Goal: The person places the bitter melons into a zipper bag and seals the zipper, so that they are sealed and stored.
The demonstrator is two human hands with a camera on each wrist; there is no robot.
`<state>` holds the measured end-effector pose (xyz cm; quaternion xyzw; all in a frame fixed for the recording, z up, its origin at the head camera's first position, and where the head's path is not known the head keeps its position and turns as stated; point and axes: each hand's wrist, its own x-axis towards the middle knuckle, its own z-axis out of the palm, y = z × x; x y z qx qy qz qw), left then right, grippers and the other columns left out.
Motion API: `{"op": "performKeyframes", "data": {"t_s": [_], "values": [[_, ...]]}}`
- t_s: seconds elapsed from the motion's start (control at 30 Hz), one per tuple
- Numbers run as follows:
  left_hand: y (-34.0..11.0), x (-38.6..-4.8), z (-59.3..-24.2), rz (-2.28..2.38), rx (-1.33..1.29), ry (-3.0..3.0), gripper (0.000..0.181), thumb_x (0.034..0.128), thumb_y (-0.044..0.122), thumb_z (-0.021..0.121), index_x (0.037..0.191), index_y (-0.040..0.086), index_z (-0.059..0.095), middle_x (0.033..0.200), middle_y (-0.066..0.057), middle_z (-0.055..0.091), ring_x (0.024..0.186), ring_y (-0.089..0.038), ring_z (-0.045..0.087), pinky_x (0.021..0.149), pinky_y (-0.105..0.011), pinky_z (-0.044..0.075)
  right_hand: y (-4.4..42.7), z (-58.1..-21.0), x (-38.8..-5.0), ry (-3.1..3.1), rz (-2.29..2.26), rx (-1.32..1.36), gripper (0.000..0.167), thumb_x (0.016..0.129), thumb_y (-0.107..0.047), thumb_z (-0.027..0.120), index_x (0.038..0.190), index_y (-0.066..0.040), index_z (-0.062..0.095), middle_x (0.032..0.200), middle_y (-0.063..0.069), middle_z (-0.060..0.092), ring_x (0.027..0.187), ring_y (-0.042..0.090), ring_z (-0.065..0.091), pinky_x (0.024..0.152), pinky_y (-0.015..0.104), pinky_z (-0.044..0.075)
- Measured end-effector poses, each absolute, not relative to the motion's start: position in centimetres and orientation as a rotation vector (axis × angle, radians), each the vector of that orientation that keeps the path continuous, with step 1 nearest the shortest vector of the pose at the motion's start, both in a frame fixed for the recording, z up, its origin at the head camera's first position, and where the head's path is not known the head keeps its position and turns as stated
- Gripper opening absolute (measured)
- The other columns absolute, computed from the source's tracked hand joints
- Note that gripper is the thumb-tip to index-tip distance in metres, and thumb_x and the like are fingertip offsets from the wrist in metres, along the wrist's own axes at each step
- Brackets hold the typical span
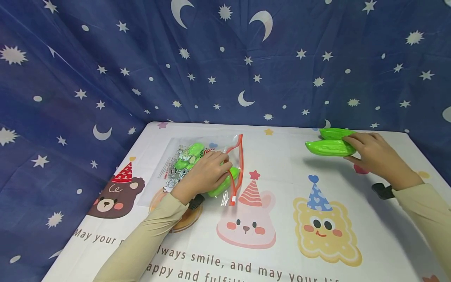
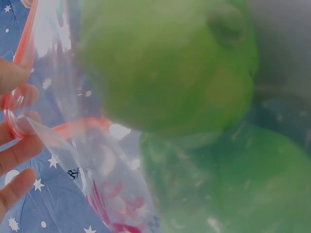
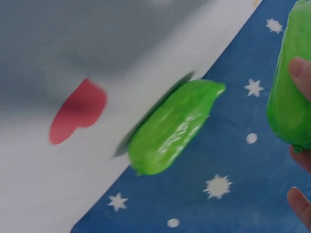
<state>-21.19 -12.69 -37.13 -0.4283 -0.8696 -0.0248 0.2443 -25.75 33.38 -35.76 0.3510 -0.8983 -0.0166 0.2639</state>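
A clear zip bag point(image 1: 241, 156) with an orange-red zip edge lies on the left half of the table, several bright green pieces point(image 1: 194, 150) inside it. My left hand point(image 1: 206, 174) is at the mouth of the bag; in the left wrist view its thumb and fingers point(image 2: 19, 150) grip the orange edge. On the right, my right hand point(image 1: 375, 154) holds one end of a glossy green, long ribbed toy vegetable point(image 1: 330, 148) above the table. A second, similar green toy vegetable point(image 3: 172, 128) lies behind it, near the table's back edge.
The white tablecloth point(image 1: 282, 160) carries printed cartoon figures and lettering. A dark blue curtain point(image 1: 225, 70) with stars and moons hangs behind the table and at its left. A small black device point(image 1: 383, 191) sits at the right wrist.
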Motion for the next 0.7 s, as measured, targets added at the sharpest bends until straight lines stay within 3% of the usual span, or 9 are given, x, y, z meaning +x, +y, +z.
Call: {"op": "performKeyframes", "data": {"t_s": [0.1, 0.13, 0.2, 0.23, 0.33, 0.4, 0.43, 0.7], "values": [[-12.7, -21.2, -37.2, -0.064, -1.170, -2.375, 0.006, 0.0852, 0.017, 0.065, 0.087, 0.011, 0.062, 0.094, -0.004, 0.059, 0.088, -0.020, 0.054, 0.086, -0.034, 0.047, 32.7, -35.6, -25.8, -2.378, -0.009, 1.005, 0.072, 0.088, -0.058, 0.043, 0.109, 0.009, 0.060, 0.100, 0.025, 0.062, 0.095, 0.040, 0.056, 0.081, 0.057, 0.044], [-12.7, -21.2, -37.2, -0.062, -1.171, -2.375, 0.006, 0.0853, 0.017, 0.065, 0.087, 0.011, 0.062, 0.094, -0.004, 0.059, 0.088, -0.019, 0.054, 0.086, -0.034, 0.047, 32.5, -35.6, -25.7, -2.362, -0.001, 1.021, 0.072, 0.089, -0.058, 0.043, 0.109, 0.009, 0.060, 0.100, 0.025, 0.062, 0.095, 0.040, 0.056, 0.081, 0.057, 0.043], [-12.7, -21.2, -37.2, -0.061, -1.171, -2.374, 0.006, 0.0855, 0.016, 0.065, 0.087, 0.011, 0.062, 0.094, -0.004, 0.059, 0.087, -0.019, 0.054, 0.085, -0.034, 0.046, 31.9, -35.4, -25.6, -2.341, 0.008, 1.043, 0.067, 0.088, -0.055, 0.049, 0.109, 0.008, 0.060, 0.099, 0.024, 0.062, 0.094, 0.040, 0.056, 0.081, 0.056, 0.044], [-12.7, -21.2, -37.2, -0.060, -1.172, -2.373, 0.006, 0.0855, 0.016, 0.065, 0.087, 0.011, 0.062, 0.094, -0.004, 0.059, 0.087, -0.019, 0.054, 0.085, -0.034, 0.046, 31.5, -35.3, -25.5, -2.338, 0.012, 1.050, 0.059, 0.084, -0.046, 0.064, 0.109, 0.008, 0.061, 0.099, 0.024, 0.062, 0.094, 0.040, 0.056, 0.081, 0.056, 0.044], [-12.7, -21.3, -37.2, -0.058, -1.174, -2.369, 0.006, 0.0854, 0.016, 0.065, 0.087, 0.011, 0.062, 0.094, -0.004, 0.059, 0.087, -0.019, 0.054, 0.085, -0.034, 0.046, 30.5, -35.0, -25.3, -2.330, 0.022, 1.070, 0.064, 0.055, -0.014, 0.088, 0.109, 0.007, 0.061, 0.100, 0.023, 0.063, 0.094, 0.038, 0.057, 0.081, 0.056, 0.045], [-12.6, -21.3, -37.2, -0.056, -1.176, -2.367, 0.006, 0.0852, 0.017, 0.065, 0.087, 0.011, 0.062, 0.094, -0.004, 0.059, 0.087, -0.019, 0.054, 0.086, -0.033, 0.046, 29.7, -34.8, -25.2, -2.320, 0.032, 1.086, 0.065, 0.053, -0.013, 0.089, 0.109, 0.007, 0.062, 0.100, 0.022, 0.063, 0.094, 0.038, 0.058, 0.081, 0.055, 0.045], [-12.6, -21.3, -37.2, -0.057, -1.177, -2.366, 0.006, 0.0851, 0.017, 0.065, 0.087, 0.011, 0.062, 0.094, -0.004, 0.059, 0.087, -0.019, 0.054, 0.086, -0.033, 0.046, 29.3, -34.8, -25.2, -2.311, 0.038, 1.091, 0.070, 0.045, -0.007, 0.089, 0.109, 0.006, 0.062, 0.100, 0.022, 0.063, 0.094, 0.037, 0.058, 0.081, 0.055, 0.045], [-12.6, -21.2, -37.1, -0.066, -1.175, -2.366, 0.008, 0.0837, 0.016, 0.067, 0.088, 0.011, 0.063, 0.094, -0.004, 0.060, 0.086, -0.020, 0.054, 0.088, -0.034, 0.047, 26.8, -34.9, -24.9, -2.256, 0.063, 1.183, 0.069, 0.048, -0.008, 0.088, 0.110, 0.005, 0.060, 0.100, 0.021, 0.063, 0.095, 0.038, 0.058, 0.083, 0.054, 0.046]]}}
